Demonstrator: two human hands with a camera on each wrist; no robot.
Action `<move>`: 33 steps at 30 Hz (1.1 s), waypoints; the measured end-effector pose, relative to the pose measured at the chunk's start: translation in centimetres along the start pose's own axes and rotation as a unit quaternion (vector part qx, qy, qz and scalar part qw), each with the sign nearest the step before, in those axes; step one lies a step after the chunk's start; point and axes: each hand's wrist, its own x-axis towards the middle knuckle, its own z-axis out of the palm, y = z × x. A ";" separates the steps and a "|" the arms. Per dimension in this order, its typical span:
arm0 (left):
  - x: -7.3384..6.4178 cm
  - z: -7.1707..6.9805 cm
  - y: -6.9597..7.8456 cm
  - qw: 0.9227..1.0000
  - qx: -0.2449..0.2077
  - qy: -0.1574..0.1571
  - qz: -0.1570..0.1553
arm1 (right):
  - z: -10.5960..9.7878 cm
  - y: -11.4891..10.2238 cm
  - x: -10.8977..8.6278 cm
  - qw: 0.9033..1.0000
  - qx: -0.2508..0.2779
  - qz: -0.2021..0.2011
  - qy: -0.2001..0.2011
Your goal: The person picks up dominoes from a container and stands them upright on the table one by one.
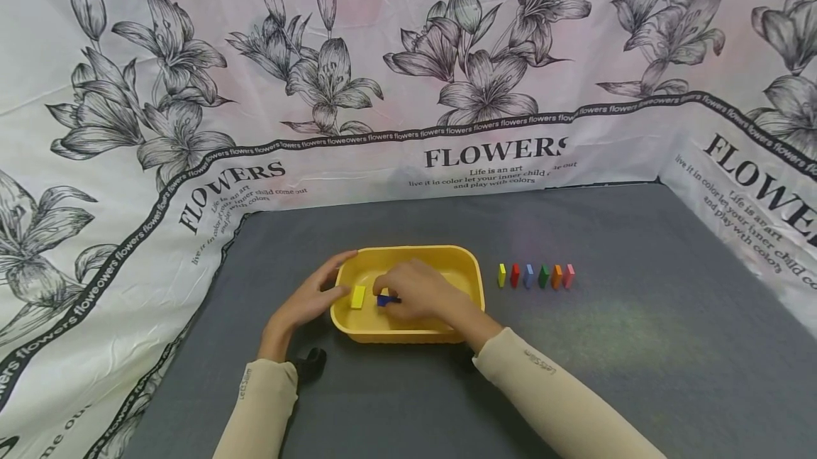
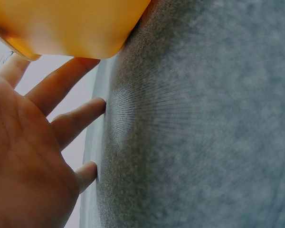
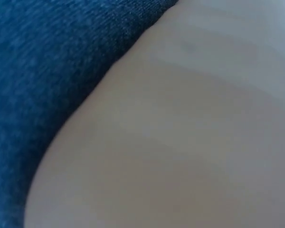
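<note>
A yellow plastic basin (image 1: 408,338) stands on the dark cloth. My left hand (image 1: 314,295) lies along its left end, thumb over the rim and index finger at the far left corner. In the left wrist view, that hand's fingers (image 2: 71,124) spread out straight, some with tips down at the cloth. My right hand (image 1: 418,292) reaches into the basin and pinches a dark blue block (image 1: 384,300) between thumb and fingers, which partly hide it. Left of it, a yellow block (image 1: 358,297) lies on the basin floor.
Right of the basin, several small blocks stand upright in a row, among them a red block (image 1: 515,275) and a green block (image 1: 544,276). Dark cloth (image 1: 396,402) covers the table. A flower-printed curtain (image 1: 357,161) hangs behind and at the sides. A blurred pale surface fills much of the right wrist view.
</note>
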 end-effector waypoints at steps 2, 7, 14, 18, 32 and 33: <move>0.0 0.0 0.0 1.000 0.002 0.002 -0.004 | -0.1 0.2 -0.3 1.000 0.010 0.007 0.005; 0.0 0.1 0.1 1.000 0.005 0.005 -0.010 | -0.7 0.6 -1.3 0.999 0.037 0.028 0.018; -0.1 0.2 0.3 1.000 0.004 0.005 -0.012 | -1.7 1.1 -3.0 0.994 0.084 0.043 0.049; 0.0 0.2 0.4 1.000 0.005 0.005 -0.014 | -2.2 1.4 -3.8 0.991 0.110 0.040 0.069; -0.1 0.1 0.1 1.000 0.006 0.001 0.010 | -3.2 2.5 -6.6 0.978 0.147 0.071 0.126; -0.1 0.1 0.0 1.000 0.007 0.002 0.011 | -3.2 2.6 -6.8 0.977 0.152 0.076 0.129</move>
